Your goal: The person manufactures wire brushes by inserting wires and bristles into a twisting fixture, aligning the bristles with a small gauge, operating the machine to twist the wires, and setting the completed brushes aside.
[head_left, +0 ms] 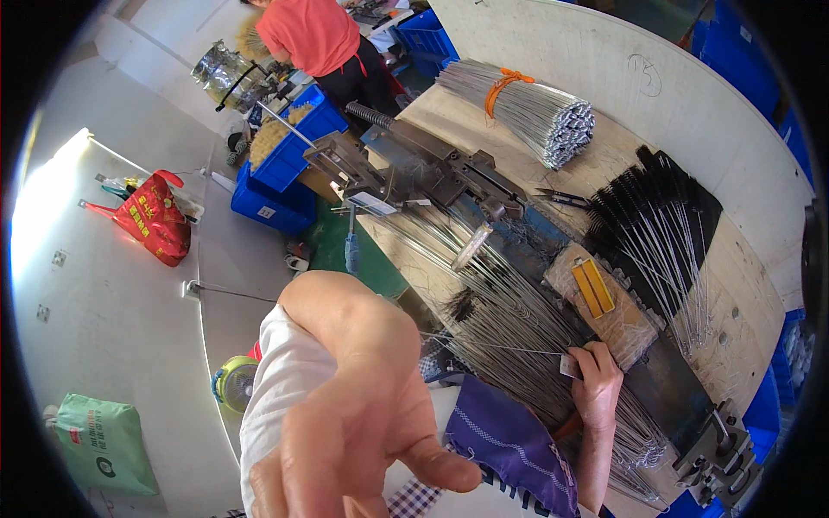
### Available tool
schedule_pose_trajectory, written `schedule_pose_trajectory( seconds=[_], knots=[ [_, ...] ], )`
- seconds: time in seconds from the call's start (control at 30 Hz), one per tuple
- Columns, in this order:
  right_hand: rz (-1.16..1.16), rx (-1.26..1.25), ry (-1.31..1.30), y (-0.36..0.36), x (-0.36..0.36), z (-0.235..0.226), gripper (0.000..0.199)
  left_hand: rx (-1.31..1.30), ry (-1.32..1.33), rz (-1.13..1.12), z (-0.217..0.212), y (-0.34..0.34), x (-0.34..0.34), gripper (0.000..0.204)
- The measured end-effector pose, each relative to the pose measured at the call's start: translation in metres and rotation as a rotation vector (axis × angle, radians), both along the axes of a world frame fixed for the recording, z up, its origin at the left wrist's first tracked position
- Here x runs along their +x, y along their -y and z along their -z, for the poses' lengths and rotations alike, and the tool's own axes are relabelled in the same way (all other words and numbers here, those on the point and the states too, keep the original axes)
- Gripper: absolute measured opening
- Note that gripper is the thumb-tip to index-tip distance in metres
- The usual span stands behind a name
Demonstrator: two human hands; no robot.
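Observation:
Close to the camera, my left hand is raised with the wrist bent, its thumb spread away from the fingers and nothing visible in it. Farther right, my right hand pinches a small flat pale plate. A thin wire stretches leftward from that plate. Beneath it lies a thick spread of loose metal wires, several with looped ends. A small tuft of black bristle rests among them. Next to my right hand, a yellow-framed rectangular piece sits on a brown block.
A long metal machine crosses the bench diagonally. Behind it lies a wire bundle with an orange tie. Black wire brushes fan out at right beside pliers. Blue bins and a person in red are far back.

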State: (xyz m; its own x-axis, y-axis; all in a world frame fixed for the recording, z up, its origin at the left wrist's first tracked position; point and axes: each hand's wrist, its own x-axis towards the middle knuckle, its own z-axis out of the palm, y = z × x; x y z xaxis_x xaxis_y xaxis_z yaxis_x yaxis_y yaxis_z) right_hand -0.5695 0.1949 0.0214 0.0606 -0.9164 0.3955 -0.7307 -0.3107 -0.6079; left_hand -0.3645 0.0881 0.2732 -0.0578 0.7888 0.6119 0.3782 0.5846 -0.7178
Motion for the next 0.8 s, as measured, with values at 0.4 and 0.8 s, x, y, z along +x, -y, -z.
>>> schedule_pose_trajectory(
  seconds=[0.4, 0.8],
  knots=[
    [0.004, 0.013, -0.002, -0.002, 0.0, 0.001, 0.043, 0.037, 0.03, -0.088, -0.004, -0.003, 0.004, 0.066],
    [0.013, 0.019, -0.003, 0.0, -0.003, -0.001, 0.039, 0.061, -0.019, -0.159, 0.007, 0.003, 0.004, 0.067]
  ],
)
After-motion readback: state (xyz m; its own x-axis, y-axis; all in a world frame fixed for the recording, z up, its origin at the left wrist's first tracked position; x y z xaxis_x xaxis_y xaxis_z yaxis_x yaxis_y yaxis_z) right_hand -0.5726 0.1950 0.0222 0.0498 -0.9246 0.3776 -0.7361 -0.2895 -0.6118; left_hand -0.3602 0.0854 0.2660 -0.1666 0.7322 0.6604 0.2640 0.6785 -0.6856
